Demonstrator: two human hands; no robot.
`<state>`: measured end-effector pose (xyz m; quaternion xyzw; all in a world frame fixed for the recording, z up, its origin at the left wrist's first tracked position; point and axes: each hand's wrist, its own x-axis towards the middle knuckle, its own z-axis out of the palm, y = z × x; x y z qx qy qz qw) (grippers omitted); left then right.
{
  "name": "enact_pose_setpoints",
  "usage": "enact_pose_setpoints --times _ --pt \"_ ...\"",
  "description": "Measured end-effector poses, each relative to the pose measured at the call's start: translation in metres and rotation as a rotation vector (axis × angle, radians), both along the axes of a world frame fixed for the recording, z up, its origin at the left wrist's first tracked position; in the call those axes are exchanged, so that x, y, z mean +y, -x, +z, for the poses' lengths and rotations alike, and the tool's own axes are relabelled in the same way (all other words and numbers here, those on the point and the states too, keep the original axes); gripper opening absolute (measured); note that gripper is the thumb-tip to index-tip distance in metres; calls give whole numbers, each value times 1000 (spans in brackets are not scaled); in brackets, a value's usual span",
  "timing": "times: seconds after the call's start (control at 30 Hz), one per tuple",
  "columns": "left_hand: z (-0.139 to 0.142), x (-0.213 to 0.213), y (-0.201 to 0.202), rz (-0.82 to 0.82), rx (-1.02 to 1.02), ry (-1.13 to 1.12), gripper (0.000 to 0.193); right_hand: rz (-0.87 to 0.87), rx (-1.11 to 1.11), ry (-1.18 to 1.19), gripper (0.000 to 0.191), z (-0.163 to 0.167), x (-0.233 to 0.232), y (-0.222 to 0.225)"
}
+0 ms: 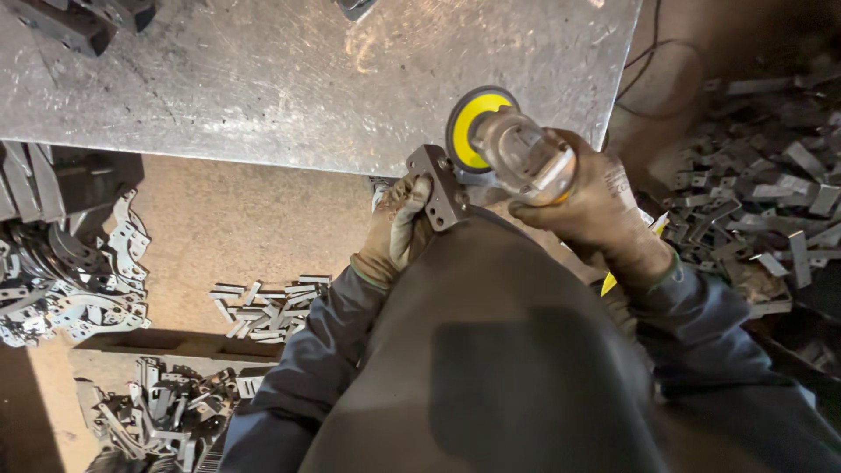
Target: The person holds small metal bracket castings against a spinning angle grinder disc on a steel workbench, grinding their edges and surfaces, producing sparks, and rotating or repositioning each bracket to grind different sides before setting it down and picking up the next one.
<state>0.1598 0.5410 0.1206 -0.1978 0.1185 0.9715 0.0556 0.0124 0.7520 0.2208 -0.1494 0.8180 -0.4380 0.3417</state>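
Observation:
My left hand (396,232), in a worn glove, grips a small grey metal bracket (441,186) with holes in it, held against my knee. My right hand (604,206), also gloved, is closed around the body of an angle grinder (524,156). The grinder's yellow-centred disc (473,127) touches the upper edge of the bracket. Both hands sit just below the near edge of a scratched steel table (289,79). My dark trouser leg (491,350) fills the lower middle of the view and hides the lower part of the grinder.
A heap of flat metal strips (762,184) lies on the floor at right. Curved brackets (79,280) are piled at left, a small stack of strips (267,307) on the floor, and a box of mixed parts (166,407) at lower left. A cable (644,61) runs past the table.

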Motion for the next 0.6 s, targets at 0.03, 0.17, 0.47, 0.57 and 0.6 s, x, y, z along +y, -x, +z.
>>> enact_pose_setpoints --times 0.03,0.17,0.47,0.57,0.6 --pt "2 8 3 11 -8 1 29 40 75 -28 88 -1 4 2" --pt "0 29 8 -8 -100 83 26 144 276 -273 93 -1 17 6" --pt "-28 42 2 -135 -90 915 18 20 70 -7 91 -8 39 6" --pt "-8 39 3 -63 146 1363 25 19 -17 3 82 -5 40 13" --pt "-2 38 7 -55 197 1515 26 -13 -84 29 78 0 40 13"
